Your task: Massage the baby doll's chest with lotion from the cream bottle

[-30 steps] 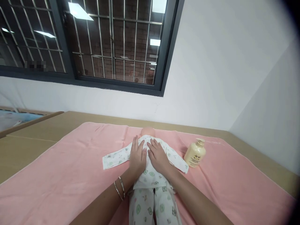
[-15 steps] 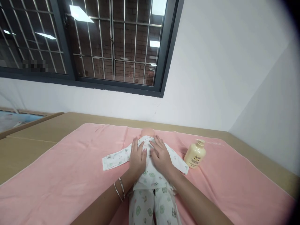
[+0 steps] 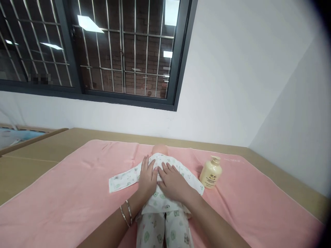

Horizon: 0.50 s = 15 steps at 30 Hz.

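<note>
A baby doll in white printed pyjamas lies on its back on a pink towel, head toward the wall. My left hand, with two bangles on the wrist, lies flat and open on the left side of the doll's chest. My right hand rests flat and open on the right side of the chest, fingers spread. The two hands touch each other at the middle. The doll's empty-looking sleeves stretch out to either side.
A cream pump bottle stands on the towel just right of the doll. The towel covers a tan surface that meets a white wall. A barred dark window is above. A wooden-framed bed edge shows at far left.
My hands have slid slightly down the doll's chest toward me. The view has shifted a little, so everything sits slightly lower and to the left.
</note>
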Motion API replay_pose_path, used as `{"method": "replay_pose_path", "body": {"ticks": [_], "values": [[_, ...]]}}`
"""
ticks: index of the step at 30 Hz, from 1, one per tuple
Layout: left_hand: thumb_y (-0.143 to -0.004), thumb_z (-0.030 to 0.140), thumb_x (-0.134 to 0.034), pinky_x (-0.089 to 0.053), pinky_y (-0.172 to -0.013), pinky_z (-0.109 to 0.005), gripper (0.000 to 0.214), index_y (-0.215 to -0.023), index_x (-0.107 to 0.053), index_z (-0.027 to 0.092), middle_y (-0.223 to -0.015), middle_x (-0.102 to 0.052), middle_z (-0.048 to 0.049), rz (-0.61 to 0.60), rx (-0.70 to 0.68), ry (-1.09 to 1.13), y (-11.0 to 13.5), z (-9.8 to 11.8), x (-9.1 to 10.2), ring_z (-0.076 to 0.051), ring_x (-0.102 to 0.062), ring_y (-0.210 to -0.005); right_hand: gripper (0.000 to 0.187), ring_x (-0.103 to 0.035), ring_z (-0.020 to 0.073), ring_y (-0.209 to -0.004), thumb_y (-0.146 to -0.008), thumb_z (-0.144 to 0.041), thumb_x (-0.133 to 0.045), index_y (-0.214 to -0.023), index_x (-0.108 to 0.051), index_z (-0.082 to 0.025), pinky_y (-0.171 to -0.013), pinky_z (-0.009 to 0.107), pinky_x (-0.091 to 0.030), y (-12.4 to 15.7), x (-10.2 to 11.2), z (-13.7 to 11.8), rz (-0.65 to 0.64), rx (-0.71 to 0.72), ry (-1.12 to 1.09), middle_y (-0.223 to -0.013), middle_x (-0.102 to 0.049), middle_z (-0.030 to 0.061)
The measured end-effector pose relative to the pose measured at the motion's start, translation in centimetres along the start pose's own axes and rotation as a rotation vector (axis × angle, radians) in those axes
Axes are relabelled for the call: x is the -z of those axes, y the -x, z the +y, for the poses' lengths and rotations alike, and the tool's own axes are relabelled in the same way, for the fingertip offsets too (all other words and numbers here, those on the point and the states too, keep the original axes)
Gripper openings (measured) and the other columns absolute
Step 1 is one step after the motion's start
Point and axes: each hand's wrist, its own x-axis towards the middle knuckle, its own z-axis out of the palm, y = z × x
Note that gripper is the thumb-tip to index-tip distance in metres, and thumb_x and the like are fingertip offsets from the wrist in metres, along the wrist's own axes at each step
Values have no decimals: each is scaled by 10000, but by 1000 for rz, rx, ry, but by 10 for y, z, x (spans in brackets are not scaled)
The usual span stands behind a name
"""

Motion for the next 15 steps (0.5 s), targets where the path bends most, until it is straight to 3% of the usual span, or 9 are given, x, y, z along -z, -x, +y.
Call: {"method": "replay_pose_path", "body": {"ticks": [3, 5, 8, 10, 13, 15], "values": [[-935, 323, -410, -263, -1146, -570, 385, -1263, -553, 181, -1510, -347, -118, -23, -9, -30, -3, 0, 0, -294, -246, -1426, 613, -298, 301, -1367, -888, -348, -590, -1458, -386, -250, -1129, 482, -240, 23, 43, 0, -213, 94, -71, -1469, -356, 60], [-901, 326, -475, -265, -1138, -588, 410, -1268, -556, 163, -1496, -372, -133, -80, 15, -46, -4, 8, 2, -319, -251, -1422, 581, -331, 280, -1353, -916, -390, -546, -1461, -375, -282, -1115, 436, -289, 37, 75, 6, -236, 63, -131, -1474, -344, 23], [-849, 382, -560, -244, -1137, -611, 514, -1309, -536, 153, -1500, -361, -141, -235, 79, 18, -3, 36, 10, -351, -243, -1418, 564, -293, 265, -1372, -945, -431, -487, -1472, -353, -279, -1119, 425, -286, 56, 114, 30, -70, -41, -150, -1477, -340, 3], [-866, 436, -537, -286, -1134, -579, 520, -1337, -519, 217, -1495, -374, -91, -365, 123, 192, -2, 63, 16, -325, -288, -1405, 560, -291, 282, -1371, -956, -439, -455, -1472, -359, -242, -1100, 447, -314, 66, 130, 53, 80, -193, -129, -1476, -344, 33], [-928, 478, -395, -404, -1096, -480, 465, -1333, -523, 289, -1452, -444, -26, -550, 268, 591, -7, 107, 19, -262, -396, -1356, 522, -316, 311, -1355, -963, -368, -413, -1447, -403, -173, -1051, 477, -371, 77, 140, 90, 233, -392, -120, -1456, -375, 92], [-957, 469, -236, -429, -1086, -418, 532, -1354, -503, 238, -1449, -448, -41, -674, 374, 828, -19, 134, 11, -227, -425, -1336, 498, -359, 307, -1334, -961, -297, -380, -1436, -414, -151, -1033, 480, -388, 81, 142, 109, 263, -438, -152, -1425, -419, 115]]}}
